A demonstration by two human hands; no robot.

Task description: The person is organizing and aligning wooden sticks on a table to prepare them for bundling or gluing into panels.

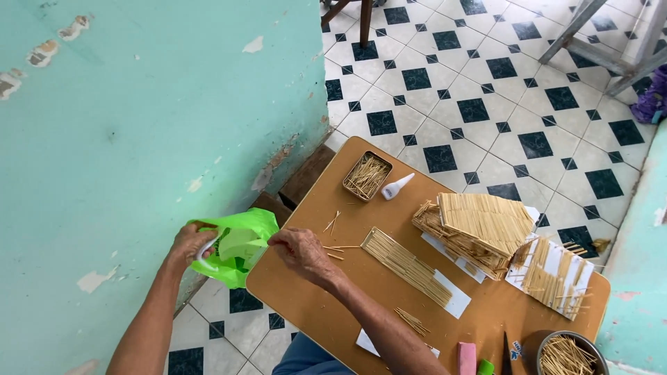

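Left hand: our grip is clamped on the green bag, off the desk edge.
Right hand: our fingers pinch the bag's rim, above the desk edge.

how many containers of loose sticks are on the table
2: a rectangular tin at the table's far edge beside the glue bottle, and a round metal bowl at the near right corner, partly cut off.
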